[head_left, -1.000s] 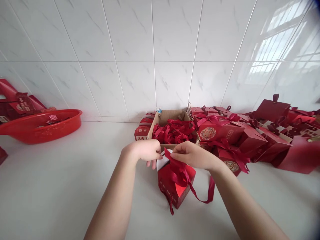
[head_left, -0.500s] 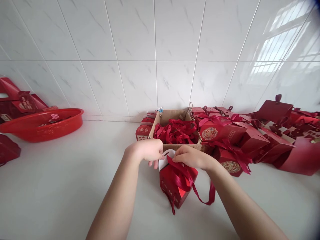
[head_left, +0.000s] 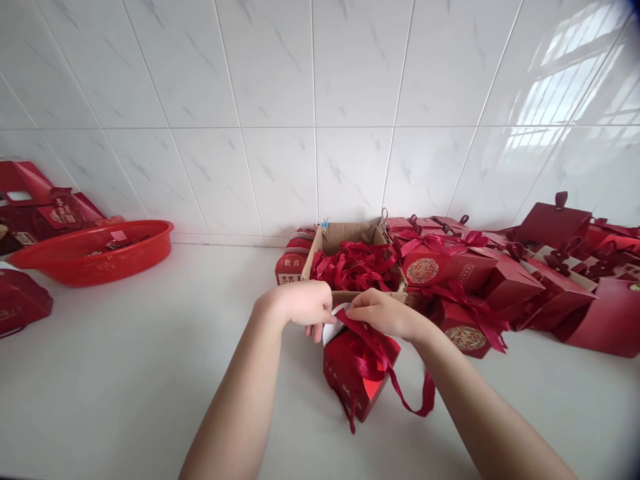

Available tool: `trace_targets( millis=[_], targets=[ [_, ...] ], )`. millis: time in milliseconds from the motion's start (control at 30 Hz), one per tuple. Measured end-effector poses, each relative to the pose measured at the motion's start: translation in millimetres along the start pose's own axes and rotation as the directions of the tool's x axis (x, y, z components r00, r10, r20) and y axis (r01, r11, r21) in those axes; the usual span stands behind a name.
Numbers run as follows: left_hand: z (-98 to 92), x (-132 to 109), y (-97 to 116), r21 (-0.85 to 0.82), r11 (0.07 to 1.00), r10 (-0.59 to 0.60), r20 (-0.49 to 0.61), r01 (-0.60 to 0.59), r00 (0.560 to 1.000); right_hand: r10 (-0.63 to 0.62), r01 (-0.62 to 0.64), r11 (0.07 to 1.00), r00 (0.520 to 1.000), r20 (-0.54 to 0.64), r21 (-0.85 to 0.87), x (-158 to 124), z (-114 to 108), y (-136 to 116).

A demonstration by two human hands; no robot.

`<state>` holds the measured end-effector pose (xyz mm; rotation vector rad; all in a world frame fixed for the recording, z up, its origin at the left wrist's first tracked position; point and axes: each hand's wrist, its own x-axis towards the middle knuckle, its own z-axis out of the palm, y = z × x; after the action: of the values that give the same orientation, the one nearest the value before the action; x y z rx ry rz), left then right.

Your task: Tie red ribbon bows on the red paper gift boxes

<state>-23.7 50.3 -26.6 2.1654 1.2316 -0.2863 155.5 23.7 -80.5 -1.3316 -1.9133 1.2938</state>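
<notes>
A red gift box (head_left: 345, 363) stands on the white counter, a white flap showing at its top and a twisted red cord hanging down its front. My right hand (head_left: 377, 312) pinches a dark red ribbon (head_left: 427, 397) over the box top; the ribbon's loose end curls down onto the counter at the right. My left hand (head_left: 307, 307) is at the left of the white flap, its thumb and forefinger closed on the flap's edge beside the ribbon, other fingers partly hidden. Just behind both hands is a cardboard box (head_left: 350, 231) of dark red ribbons.
Many red gift boxes (head_left: 450, 267), some with bows, are packed along the wall at the right. A red plastic basin (head_left: 105, 263) sits at the far left near more red boxes (head_left: 20, 303). A tiled wall runs behind the counter.
The view has shifted slightly, so everything sits a little further right and lower. My hands have drawn closer together over the flap, and the ribbon end now lies across it.
</notes>
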Motion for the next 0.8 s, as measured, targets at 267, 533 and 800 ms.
trace_targets(
  millis=[267,533,800],
  targets=[
    [-1.9,-11.7,5.0,0.009,0.998,0.064,0.053,-0.064,0.997,-0.026,0.025,0.998,1.000,-0.014,-0.066,-3.5,-3.7,-4.3],
    [-4.5,-14.4,-2.7,-0.047,0.999,-0.004,-0.051,0.001,0.999,-0.106,0.084,0.966,0.991,-0.079,-0.243,-8.1,-0.3,-5.4],
    [1.7,-3.6,12.1,0.108,0.994,0.025,-0.063,-0.018,0.998,-0.116,0.089,0.956,0.990,-0.080,-0.280,-11.4,0.3,-7.5]
  ],
)
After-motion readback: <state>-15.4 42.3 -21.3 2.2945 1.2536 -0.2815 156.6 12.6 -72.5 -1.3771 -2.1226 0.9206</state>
